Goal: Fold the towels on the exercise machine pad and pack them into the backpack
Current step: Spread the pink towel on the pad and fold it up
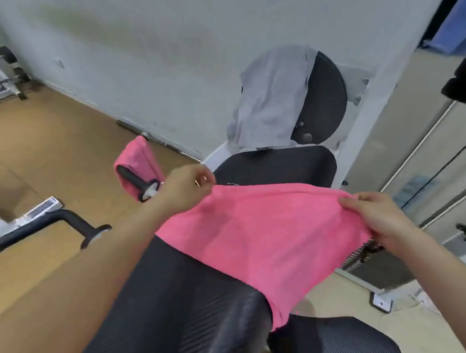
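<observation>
Both hands' grip stretches pink towel [261, 236], hiding much of the pad [168, 312].

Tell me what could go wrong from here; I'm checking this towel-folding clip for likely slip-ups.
1. The pink towel hangs off the black pad edge on the right; if the right hand lets go, it may slide to the floor.
2. The left hand pinches only a corner, so the fold could come out skewed.
3. The grey towel and second pink towel are loosely draped and could drop if bumped.
</observation>
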The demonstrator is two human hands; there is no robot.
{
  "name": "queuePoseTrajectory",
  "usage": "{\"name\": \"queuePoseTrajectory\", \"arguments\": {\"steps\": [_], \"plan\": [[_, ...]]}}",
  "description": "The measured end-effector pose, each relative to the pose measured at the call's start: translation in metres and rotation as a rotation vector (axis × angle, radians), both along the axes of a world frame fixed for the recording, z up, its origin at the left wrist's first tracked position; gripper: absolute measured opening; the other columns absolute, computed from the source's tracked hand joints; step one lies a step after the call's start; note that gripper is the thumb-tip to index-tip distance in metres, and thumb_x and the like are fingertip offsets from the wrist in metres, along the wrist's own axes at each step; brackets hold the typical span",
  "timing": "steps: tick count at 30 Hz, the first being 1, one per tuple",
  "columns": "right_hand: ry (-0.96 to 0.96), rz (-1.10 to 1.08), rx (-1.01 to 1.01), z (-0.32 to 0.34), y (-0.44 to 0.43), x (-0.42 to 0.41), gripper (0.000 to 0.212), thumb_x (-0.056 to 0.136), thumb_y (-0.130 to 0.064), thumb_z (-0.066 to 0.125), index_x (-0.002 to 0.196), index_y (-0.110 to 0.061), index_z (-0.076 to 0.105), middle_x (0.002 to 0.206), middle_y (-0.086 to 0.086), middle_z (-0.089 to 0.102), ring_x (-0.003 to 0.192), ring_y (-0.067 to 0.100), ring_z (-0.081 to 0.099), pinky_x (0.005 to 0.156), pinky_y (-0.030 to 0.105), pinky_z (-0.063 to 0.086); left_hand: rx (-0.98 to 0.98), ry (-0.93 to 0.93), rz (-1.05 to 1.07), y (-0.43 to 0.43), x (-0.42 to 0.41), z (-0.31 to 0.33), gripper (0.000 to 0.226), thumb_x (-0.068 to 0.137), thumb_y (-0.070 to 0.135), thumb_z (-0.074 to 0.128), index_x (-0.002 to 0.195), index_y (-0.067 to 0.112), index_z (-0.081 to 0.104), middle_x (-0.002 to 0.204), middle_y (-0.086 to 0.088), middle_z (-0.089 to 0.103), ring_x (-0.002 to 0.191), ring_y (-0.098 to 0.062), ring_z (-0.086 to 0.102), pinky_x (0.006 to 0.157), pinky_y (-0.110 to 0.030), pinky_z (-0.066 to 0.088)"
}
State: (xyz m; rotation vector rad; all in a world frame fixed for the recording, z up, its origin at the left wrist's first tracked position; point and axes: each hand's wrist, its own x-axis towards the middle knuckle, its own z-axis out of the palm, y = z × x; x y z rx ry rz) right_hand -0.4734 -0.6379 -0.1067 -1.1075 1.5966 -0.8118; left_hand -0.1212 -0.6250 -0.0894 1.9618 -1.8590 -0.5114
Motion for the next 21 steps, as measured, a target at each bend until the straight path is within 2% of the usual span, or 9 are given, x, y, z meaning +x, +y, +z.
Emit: {"name": "queuePoseTrajectory", "arguments": {"steps": [2,4,6,10,12,13,15,19,21], "plan": [[0.064,-0.015,0.016,-0.012,-0.017,-0.001,0.026,0.088,-0.015,0.067,0.063,-0.015,0.059,0.060,0.005,0.055,0.055,0.019,0.046,0.052,0.027,0.031,0.134,0.194,-0.182,0.016,-0.021,-0.008,0.008,0.087,0.027,0.068,0.083,0.020,0.070,0.079,0.004,0.069,0.067,-0.003,0.056,0.068,-0.021,0.047],[0.069,-0.037,0.021,-0.018,-0.029,0.002,0.026,0.087,-0.016,0.065,0.062,-0.016,0.058,0.055,0.001,0.054,0.055,0.018,0.045,0.052,0.027,0.028,0.255,0.354,-0.363,0.034,-0.040,-0.007,0.019,0.080,0.038,0.076,0.089,0.022,0.071,0.083,0.004,0.068,0.068,0.000,0.053,0.068,-0.017,0.045],[0.066,-0.053,0.020,-0.023,-0.038,0.007,0.026,0.088,-0.015,0.062,0.063,-0.017,0.057,0.055,0.000,0.052,0.057,0.018,0.044,0.053,0.027,0.028,0.289,0.395,-0.447,0.045,-0.053,-0.015,0.034,0.071,0.044,0.081,0.094,0.024,0.068,0.090,0.004,0.064,0.074,-0.001,0.052,0.072,-0.019,0.046],[-0.027,-0.143,0.028,-0.034,-0.046,0.016,0.019,0.086,-0.016,0.061,0.067,-0.016,0.058,0.068,0.007,0.048,0.069,0.022,0.047,0.061,0.031,0.040,0.010,0.284,-0.406,0.047,-0.071,-0.028,0.022,0.079,0.041,0.074,0.083,0.021,0.066,0.071,0.015,0.054,0.065,-0.002,0.049,0.063,-0.020,0.042],[-0.048,-0.162,0.046,-0.035,-0.046,0.017,0.017,0.089,-0.016,0.060,0.071,-0.014,0.059,0.065,0.008,0.046,0.047,0.023,0.048,0.048,0.032,0.050,-0.024,0.206,-0.410,0.046,-0.077,-0.027,0.024,0.083,0.043,0.061,0.084,0.020,0.066,0.073,0.014,0.056,0.065,-0.003,0.049,0.065,-0.025,0.043],[-0.038,-0.167,0.048,-0.034,-0.046,0.016,0.017,0.090,-0.016,0.060,0.073,-0.013,0.059,0.064,0.008,0.044,0.036,0.023,0.043,0.037,0.030,0.049,-0.010,0.197,-0.412,0.047,-0.081,-0.025,0.025,0.084,0.043,0.057,0.086,0.019,0.065,0.076,0.011,0.059,0.068,-0.008,0.052,0.067,-0.027,0.044],[-0.012,-0.176,0.019,-0.029,-0.047,0.010,0.017,0.090,-0.015,0.060,0.073,-0.012,0.059,0.063,0.006,0.042,0.031,0.020,0.039,0.029,0.023,0.041,0.055,0.306,-0.423,0.054,-0.094,-0.013,0.023,0.084,0.040,0.056,0.085,0.019,0.064,0.077,0.006,0.063,0.070,-0.012,0.055,0.068,-0.029,0.045],[0.030,-0.104,-0.019,-0.019,-0.062,-0.004,0.018,0.088,-0.014,0.061,0.070,-0.017,0.064,0.050,-0.003,0.047,0.039,0.008,0.039,0.037,0.014,0.029,0.349,0.706,-0.519,0.061,-0.123,0.021,0.015,0.091,0.023,0.066,0.086,0.009,0.068,0.069,-0.004,0.065,0.058,-0.013,0.057,0.058,-0.025,0.047],[0.050,-0.014,-0.041,-0.010,-0.074,-0.004,0.015,0.087,-0.017,0.062,0.073,-0.017,0.066,0.060,0.003,0.050,0.050,0.015,0.042,0.041,0.018,0.031,0.224,0.665,-0.415,0.037,-0.119,0.023,0.015,0.092,0.018,0.064,0.086,0.007,0.071,0.069,-0.003,0.066,0.057,-0.009,0.058,0.059,-0.021,0.047]]}}
